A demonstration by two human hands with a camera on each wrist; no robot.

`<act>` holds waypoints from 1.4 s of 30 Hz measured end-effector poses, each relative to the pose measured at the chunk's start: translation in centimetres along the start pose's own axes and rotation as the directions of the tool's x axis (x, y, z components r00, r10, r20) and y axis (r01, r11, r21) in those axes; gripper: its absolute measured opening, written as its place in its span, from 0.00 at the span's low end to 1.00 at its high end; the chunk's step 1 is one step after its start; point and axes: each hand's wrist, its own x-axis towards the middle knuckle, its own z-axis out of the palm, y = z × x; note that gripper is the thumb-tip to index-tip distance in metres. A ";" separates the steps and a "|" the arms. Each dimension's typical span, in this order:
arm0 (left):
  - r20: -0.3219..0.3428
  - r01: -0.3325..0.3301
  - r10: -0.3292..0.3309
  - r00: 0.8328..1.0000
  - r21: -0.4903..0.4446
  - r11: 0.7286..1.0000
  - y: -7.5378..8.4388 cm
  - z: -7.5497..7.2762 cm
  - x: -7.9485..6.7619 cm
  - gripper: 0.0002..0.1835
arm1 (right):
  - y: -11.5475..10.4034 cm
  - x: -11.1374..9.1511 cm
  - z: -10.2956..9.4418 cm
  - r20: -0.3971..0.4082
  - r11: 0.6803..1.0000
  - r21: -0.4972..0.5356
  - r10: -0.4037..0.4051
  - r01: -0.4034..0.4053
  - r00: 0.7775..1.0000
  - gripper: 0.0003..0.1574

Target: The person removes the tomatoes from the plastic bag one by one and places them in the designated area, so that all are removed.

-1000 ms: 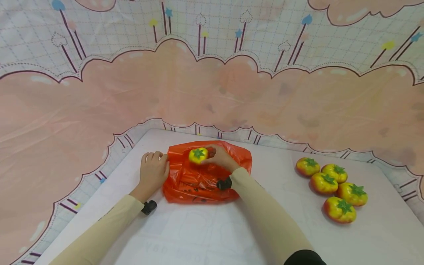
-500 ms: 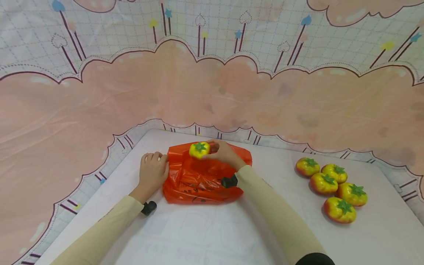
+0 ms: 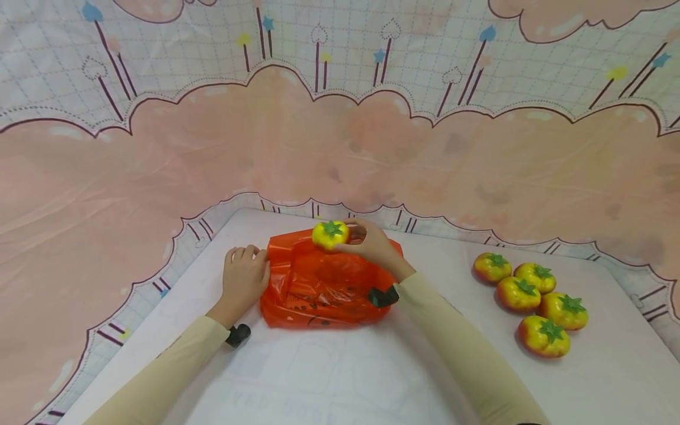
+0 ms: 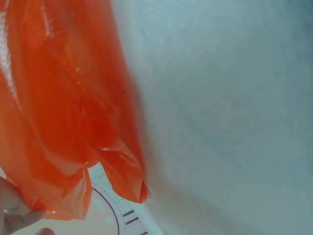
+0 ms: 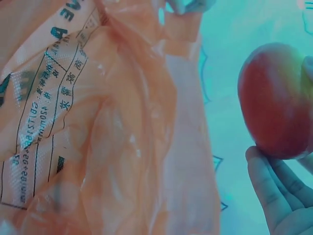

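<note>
A red plastic bag (image 3: pixel 324 283) lies on the white table, its mouth spread open at the far side. My left hand (image 3: pixel 244 277) holds the bag's left edge; in the left wrist view its fingers (image 4: pixel 19 215) pinch the crumpled rim. My right hand (image 3: pixel 376 245) grips a yellow-and-red persimmon (image 3: pixel 330 235) with a green star-shaped calyx over the bag's far edge. The right wrist view shows this persimmon's smooth red underside (image 5: pixel 274 100) beyond the bag, thumb and fingers around it. A rounded bulge shows through the bag's plastic below the hand.
Several more such persimmons (image 3: pixel 519 294) lie in a cluster on the right part of the white table (image 3: pixel 319 378). A pink patterned cloth (image 3: pixel 340 153) hangs behind the table's far edge.
My right hand has lifted the persimmon up and a little to the right, from over the middle of the bag to its far edge. The left hand stays at the bag's left edge.
</note>
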 end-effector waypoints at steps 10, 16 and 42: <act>0.017 0.013 -0.013 1.000 -0.007 1.000 0.0 0.0 -0.1 0.13 | 0.1 -3.2 -1.8 -0.116 0.999 -0.007 0.044 -0.045 0.992 0.36; 0.001 0.000 0.000 1.000 0.000 1.000 0.0 0.1 0.1 0.13 | 0.6 -5.4 -3.2 -0.221 0.993 0.034 0.117 -0.113 0.968 0.39; 0.007 0.013 -0.013 1.000 0.000 1.000 -0.1 0.4 0.1 0.13 | 5.6 -13.4 -7.5 -0.447 0.961 -0.039 0.227 -0.273 0.865 0.46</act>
